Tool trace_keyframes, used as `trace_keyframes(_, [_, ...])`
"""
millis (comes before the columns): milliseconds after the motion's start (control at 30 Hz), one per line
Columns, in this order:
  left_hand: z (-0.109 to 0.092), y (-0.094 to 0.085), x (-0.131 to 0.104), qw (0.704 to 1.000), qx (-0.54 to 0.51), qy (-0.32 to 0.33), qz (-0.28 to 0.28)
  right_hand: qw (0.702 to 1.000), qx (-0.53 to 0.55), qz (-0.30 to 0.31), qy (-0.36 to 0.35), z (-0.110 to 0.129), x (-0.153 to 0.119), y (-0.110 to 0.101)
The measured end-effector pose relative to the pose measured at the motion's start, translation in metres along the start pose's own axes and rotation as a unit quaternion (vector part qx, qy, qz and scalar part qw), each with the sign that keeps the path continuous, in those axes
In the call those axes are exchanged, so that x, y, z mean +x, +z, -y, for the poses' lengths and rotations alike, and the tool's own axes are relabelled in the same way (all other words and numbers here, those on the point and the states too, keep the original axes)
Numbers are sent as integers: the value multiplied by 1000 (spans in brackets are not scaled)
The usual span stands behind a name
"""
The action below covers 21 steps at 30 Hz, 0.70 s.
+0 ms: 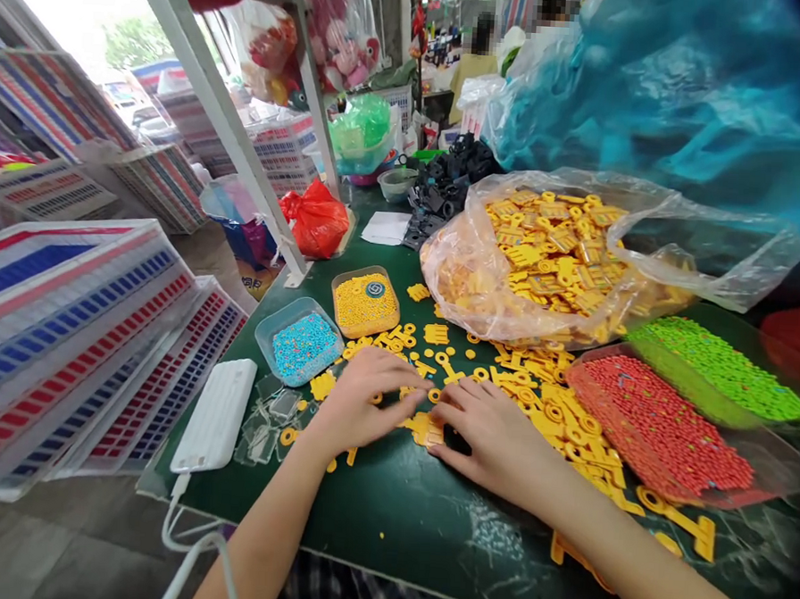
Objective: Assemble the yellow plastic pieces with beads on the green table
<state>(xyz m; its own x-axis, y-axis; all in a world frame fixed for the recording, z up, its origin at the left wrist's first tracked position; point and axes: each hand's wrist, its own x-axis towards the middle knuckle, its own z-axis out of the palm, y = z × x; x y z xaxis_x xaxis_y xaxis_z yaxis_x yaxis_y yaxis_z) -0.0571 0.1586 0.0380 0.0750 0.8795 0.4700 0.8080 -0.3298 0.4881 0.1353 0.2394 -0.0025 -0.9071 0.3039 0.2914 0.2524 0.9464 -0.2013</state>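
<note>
fingers (446, 413) of right hand (497, 430) pinch yellow piece (424, 429), left hand (358, 394) parted, empty, green tabletop (402, 514) stretching to near edge (385, 577).

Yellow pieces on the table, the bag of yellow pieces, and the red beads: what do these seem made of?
Yellow pieces: probably molded plastic, smooth with a slight sheen; the same shapes repeat.
Bag: thin, clear plastic film, glossy; it wrinkles, catches light and shows its contents.
Red beads: perhaps plastic or glass, lightly shiny; too small to settle which.
</note>
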Motion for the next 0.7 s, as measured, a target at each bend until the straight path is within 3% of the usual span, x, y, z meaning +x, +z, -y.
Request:
trace_keyframes(100, [20,-32,2,971,52,-151,-177,1000,22,12,-16,0,2,1])
trace_keyframes(167, [39,-58,3,953,74,-222,-193,998,26,26,-41,-2,3,-1])
trace_keyframes(233, [58,-80,3,950,67,-268,-145,996,26,42,-69,-5,5,-2])
trace_keyframes(300, [73,-93,3,956,33,-289,-42,995,26,53,-85,-8,6,-3])
trace_keyframes(400, [88,-98,8,931,-9,-331,156,994,30,63,-87,-11,6,-3])
trace_keyframes(467, [93,-97,14,903,-8,-352,247,994,33,71,-82,-12,6,-3])
trace_keyframes(533, [97,-95,20,888,8,-354,293,993,32,78,-80,-12,7,-4])
trace_keyframes(700, [98,-93,31,878,19,-329,346,993,24,82,-83,-13,8,-5])
